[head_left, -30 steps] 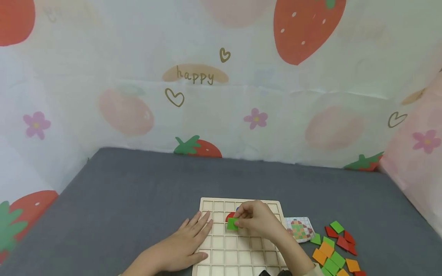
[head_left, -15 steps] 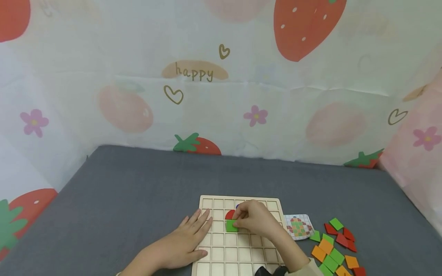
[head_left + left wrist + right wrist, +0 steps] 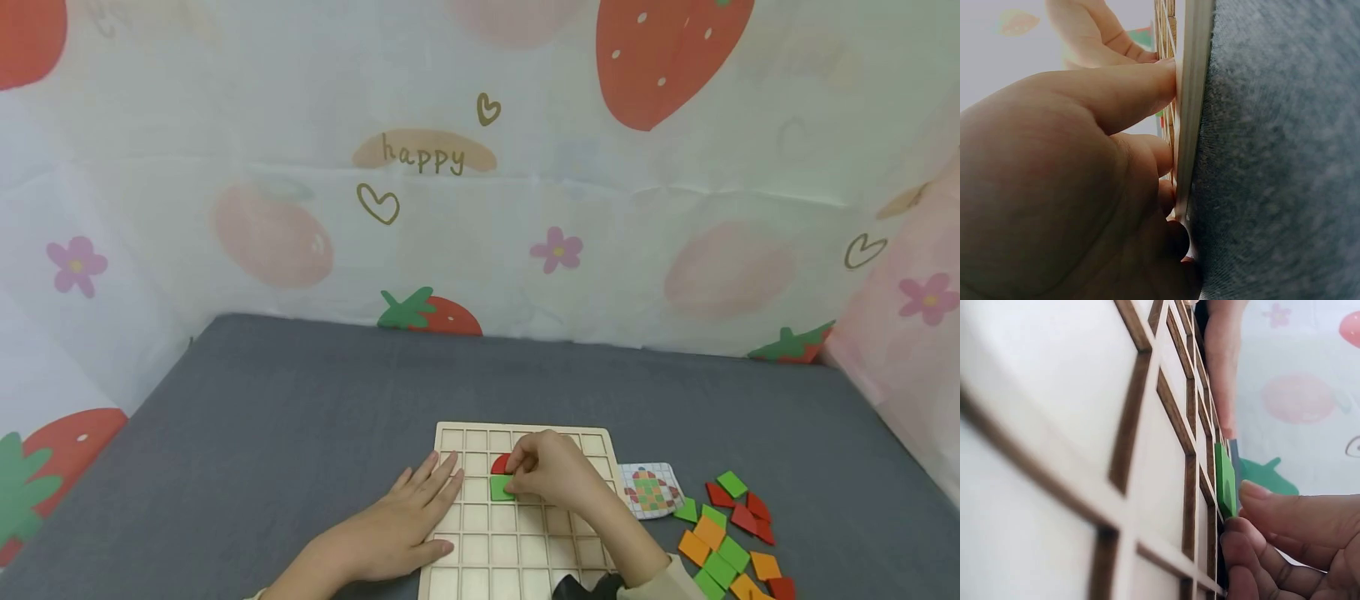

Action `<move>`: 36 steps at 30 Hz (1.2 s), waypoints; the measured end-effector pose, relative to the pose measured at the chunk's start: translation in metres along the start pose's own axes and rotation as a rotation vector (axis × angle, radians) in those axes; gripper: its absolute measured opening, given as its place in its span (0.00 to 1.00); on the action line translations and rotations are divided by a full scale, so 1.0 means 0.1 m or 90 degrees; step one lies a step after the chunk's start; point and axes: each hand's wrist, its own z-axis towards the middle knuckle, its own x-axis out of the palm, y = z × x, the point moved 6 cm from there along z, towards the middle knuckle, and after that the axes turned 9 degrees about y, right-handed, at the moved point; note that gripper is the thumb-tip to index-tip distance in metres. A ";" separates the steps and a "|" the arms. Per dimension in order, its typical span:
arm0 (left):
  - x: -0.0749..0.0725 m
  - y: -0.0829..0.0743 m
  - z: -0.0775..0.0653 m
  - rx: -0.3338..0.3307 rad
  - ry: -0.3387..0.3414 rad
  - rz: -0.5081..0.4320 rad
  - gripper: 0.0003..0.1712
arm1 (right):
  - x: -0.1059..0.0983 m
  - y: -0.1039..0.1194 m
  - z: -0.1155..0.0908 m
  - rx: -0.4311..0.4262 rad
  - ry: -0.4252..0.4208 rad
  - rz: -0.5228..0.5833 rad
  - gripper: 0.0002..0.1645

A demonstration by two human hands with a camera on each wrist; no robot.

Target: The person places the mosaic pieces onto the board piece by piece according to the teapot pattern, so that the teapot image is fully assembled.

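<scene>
A wooden grid board (image 3: 465,550) lies on the grey table. My left hand (image 3: 397,529) rests on its left edge with the fingers spread, and the thumb (image 3: 1147,87) lies at the rim in the left wrist view. My right hand (image 3: 555,475) is over the board's middle, thumb and index finger pinching the right side of a green square tile (image 3: 501,488). In the right wrist view the green tile (image 3: 1225,478) sits at the grid, its edge at the fingertips. A red rounded tile (image 3: 500,463) lies in the cell just behind it. The right hand hides several cells.
Right of the board lies a pattern card (image 3: 651,492) with a coloured grid picture. Beyond it are loose tiles: green squares (image 3: 720,570), orange squares (image 3: 693,547) and red pieces (image 3: 744,519). A dark object (image 3: 585,587) shows at the bottom by the right sleeve. A strawberry-print cloth (image 3: 480,250) hangs behind the table.
The green tile has gone from tilted in the right hand's pinch to flat in line with the grid below the red piece. The left hand stays put. The head view has shifted slightly.
</scene>
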 end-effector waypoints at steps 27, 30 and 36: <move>0.00 -0.04 -0.02 -0.007 0.007 -0.007 0.43 | -1.17 -1.12 -1.17 0.189 -0.138 0.000 0.12; -0.01 -0.04 -0.02 -0.010 0.005 0.004 0.42 | -1.25 -1.28 -1.31 0.219 -0.152 0.031 0.17; -0.03 -0.04 -0.01 0.001 0.002 0.006 0.42 | -1.38 -1.52 -1.48 0.255 -0.140 0.046 0.21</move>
